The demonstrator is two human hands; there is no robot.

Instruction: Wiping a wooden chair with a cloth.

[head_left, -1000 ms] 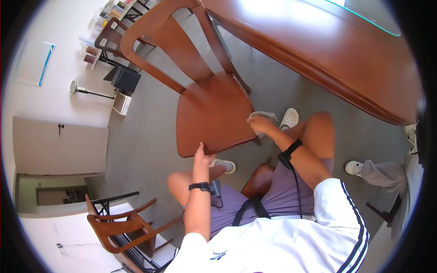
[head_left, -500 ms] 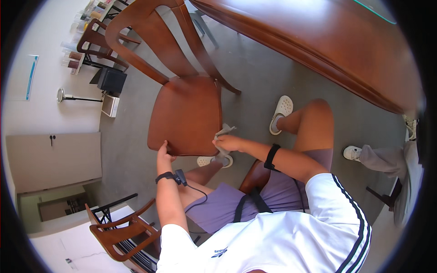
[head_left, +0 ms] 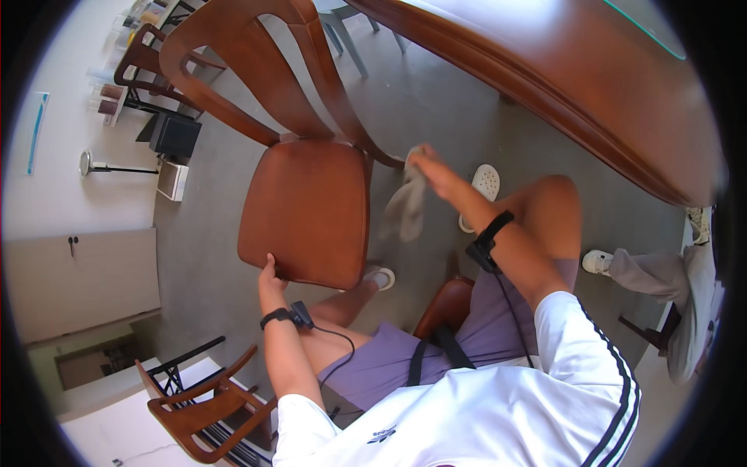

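In front of me stands a brown wooden chair with a curved, slatted back. My left hand grips the near left edge of its seat, thumb on top and the other fingers hidden underneath. A greyish cloth hangs down from my right hand, blurred by motion. That hand is closed around the cloth's upper end, beside the outer end of the chair's curved armrest. Black straps with small devices and cords sit on both my forearms.
A large glossy wooden table spans the upper right. Another person's leg and white shoe show at the right. More wooden chairs stand at the left, and a white scale sits by the wall. A grey stool is behind the chair.
My right hand has moved from the seat's near right corner up and away to the armrest's end, carrying the cloth. My left hand still holds the seat edge.
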